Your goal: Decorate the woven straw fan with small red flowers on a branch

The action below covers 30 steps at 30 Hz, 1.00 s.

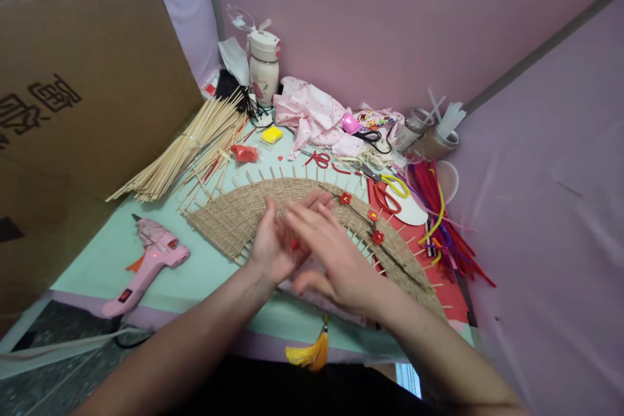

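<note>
My left hand (271, 248) is palm up over a woven straw fan (229, 216), fingers stretched out. My right hand (336, 257) lies flat across it, fingers straight and together. A tiny red piece (294, 245) shows between the two palms. The fan lies on the mint-green table (205, 273); a dark twig with small red flowers (373, 216) sits on its right side. A yellow tassel (309, 352) hangs from the fan at the table's near edge.
A pink glue gun (151, 253) lies left of the fan. A bundle of bamboo sticks (190, 146) leans by a cardboard sheet (82, 78). Scissors (390, 192), pipe cleaners (439, 221), tape rolls (433, 140), pink cloth (312, 117) and a bottle (264, 68) crowd the back and right.
</note>
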Motion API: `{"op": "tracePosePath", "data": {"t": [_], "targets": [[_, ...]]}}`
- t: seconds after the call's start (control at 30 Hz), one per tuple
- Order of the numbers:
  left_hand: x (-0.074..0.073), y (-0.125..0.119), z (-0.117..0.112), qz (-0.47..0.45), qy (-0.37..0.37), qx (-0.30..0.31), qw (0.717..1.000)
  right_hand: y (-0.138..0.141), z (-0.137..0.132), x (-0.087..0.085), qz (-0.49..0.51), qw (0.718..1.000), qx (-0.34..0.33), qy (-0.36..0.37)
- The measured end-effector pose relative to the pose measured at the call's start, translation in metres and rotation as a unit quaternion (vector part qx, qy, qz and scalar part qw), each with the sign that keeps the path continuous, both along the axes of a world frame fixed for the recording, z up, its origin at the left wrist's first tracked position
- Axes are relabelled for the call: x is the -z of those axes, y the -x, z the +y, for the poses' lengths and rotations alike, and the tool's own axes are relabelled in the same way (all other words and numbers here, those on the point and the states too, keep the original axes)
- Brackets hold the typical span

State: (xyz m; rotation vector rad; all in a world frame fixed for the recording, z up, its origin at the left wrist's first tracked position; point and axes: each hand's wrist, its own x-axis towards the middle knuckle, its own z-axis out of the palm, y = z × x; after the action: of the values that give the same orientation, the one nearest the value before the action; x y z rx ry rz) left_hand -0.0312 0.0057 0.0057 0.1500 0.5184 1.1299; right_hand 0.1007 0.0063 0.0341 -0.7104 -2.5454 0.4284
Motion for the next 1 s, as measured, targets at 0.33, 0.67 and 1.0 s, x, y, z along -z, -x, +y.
{"op": "tracePosePath", "data": {"t": [0.33,0.67,1.0], "targets": [[0.001,-0.004,0.009,-0.079,0.010,-0.016,0.997,0.000,-0.006,0.019,0.049,0.992,0.114,0.013],[0.004,0.010,0.023,0.206,-0.019,-0.113,0.972,-0.038,0.030,0.022,0.194,0.934,0.234,0.189],[0.019,0.008,0.066,0.786,-0.338,0.064,0.514,-0.044,0.078,0.059,0.068,0.933,0.289,0.205]]}}
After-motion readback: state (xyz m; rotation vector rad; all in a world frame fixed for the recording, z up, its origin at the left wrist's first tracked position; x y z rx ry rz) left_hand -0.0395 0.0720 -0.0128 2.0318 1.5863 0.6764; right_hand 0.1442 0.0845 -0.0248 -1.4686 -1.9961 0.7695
